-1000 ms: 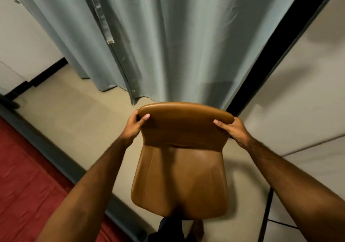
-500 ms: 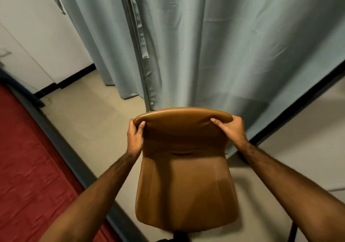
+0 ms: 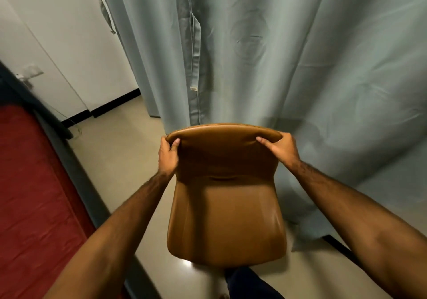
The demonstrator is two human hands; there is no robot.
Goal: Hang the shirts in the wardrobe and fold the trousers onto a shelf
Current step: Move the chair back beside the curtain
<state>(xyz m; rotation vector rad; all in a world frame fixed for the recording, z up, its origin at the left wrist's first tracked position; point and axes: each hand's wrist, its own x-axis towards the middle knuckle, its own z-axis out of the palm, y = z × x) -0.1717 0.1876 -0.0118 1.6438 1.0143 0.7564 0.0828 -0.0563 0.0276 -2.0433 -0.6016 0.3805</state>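
While both hands [image 3: 168, 157] (curled) grip chair [image 3: 226, 218].

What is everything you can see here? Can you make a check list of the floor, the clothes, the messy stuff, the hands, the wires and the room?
Surface: glossy beige floor, no clothes on it.
Job's things: nothing seen; no shirts, trousers or wardrobe in view.
Clutter: tan leather chair standing by the curtain.
Grippers: left hand and right hand each grip the chair's backrest top.
Cables: thin wire hanging down the white wall.
Surroundings: pale grey-green curtain ahead, red bedspread at left, dark-trousered leg below.
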